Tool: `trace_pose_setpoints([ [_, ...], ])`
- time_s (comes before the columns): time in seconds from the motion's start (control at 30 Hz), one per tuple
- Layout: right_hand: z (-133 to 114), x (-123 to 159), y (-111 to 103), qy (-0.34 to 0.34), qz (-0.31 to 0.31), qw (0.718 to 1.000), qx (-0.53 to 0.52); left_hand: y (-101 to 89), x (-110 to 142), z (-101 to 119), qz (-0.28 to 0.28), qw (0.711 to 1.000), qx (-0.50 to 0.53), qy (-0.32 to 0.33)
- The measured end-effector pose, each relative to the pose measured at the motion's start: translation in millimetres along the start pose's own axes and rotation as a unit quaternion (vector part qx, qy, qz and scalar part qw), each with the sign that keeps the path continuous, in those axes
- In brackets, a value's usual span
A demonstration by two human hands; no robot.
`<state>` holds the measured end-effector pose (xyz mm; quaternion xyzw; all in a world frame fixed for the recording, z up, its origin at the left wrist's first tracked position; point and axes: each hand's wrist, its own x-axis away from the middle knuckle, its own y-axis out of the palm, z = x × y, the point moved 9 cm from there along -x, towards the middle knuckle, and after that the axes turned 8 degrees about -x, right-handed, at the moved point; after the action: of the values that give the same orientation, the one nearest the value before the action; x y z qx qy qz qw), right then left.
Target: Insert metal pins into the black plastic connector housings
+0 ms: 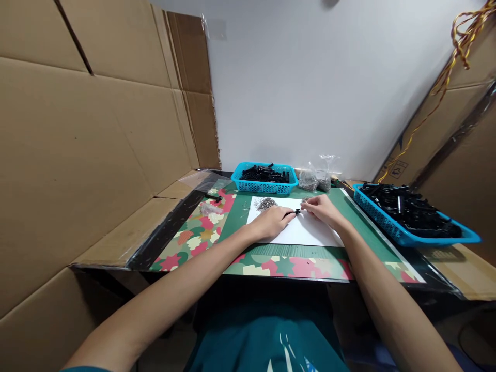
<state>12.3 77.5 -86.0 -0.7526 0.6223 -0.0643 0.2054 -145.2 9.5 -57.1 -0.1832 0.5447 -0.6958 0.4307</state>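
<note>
My left hand point(272, 221) is closed around a small black plastic part point(297, 212), whose end sticks out past the fingertips to the right. Close beside that end, my right hand point(322, 208) is pinched at the fingertips; whatever it holds is too small to make out. Both hands rest over a white sheet point(310, 232). A pile of tiny metal pieces point(266, 203) lies on the sheet beyond my left hand. A smaller heap of such pieces point(305, 200) sits partly hidden behind my right fingers.
A blue basket point(264, 187) of black parts stands at the back, another blue basket point(399, 227) on the right. Clear plastic bags point(318, 180) stand near the wall. A black part point(213, 197) lies back left. Cardboard walls point(116, 119) close the left side; twisted wires point(445, 82) hang at right.
</note>
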Motion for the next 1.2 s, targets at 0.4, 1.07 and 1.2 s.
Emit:
trace_pose_setpoints([
  [0.4,-23.9,8.0,-16.5,-0.081,0.134,0.981,-0.115,8.9,-0.7,-0.5,-0.012,0.999,-0.008,0.033],
  [1.07,-2.4,-1.7,-8.7,-0.067,0.161,0.985,-0.004,9.4,-0.6,2.8,-0.019,0.999,0.001,0.033],
  [1.2,-3.6,-0.2,-8.9,-0.074,0.163,0.984,0.004,10.7,-1.1,3.5,-0.023,0.999,-0.008,0.036],
])
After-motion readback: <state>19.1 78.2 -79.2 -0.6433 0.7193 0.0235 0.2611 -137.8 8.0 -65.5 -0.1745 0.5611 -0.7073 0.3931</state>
